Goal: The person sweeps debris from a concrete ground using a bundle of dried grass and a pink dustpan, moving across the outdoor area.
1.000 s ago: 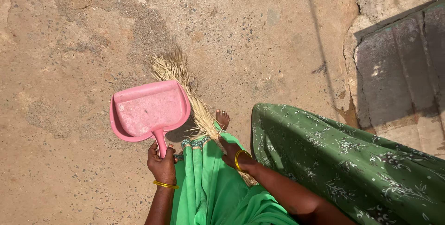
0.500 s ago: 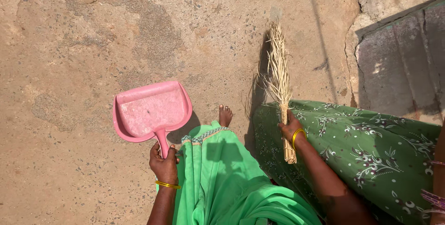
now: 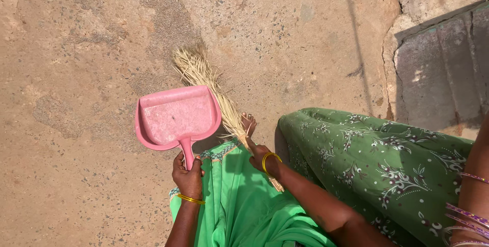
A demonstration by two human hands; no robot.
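1. A pink plastic dustpan (image 3: 175, 117) is gripped by its short handle in the left hand (image 3: 188, 178), whose fingers are closed fully around it; the smooth scoop is held just over the floor, its open edge turned away from the person.
2. A broom (image 3: 211, 84) of dry, pale straw is clasped at its bound stem by the closed right hand (image 3: 262, 158); its frayed bristles are spread on the ground just beyond the dustpan's far right corner.
3. The concrete floor (image 3: 76, 74) is seen to be rough, sandy and speckled, with wide open room to the left.
4. A cracked raised stone step (image 3: 438, 69) is set along the right edge.
5. A patterned dark green cloth (image 3: 377, 160) is draped at the right, beside plain bright green fabric (image 3: 239, 206) between the arms.
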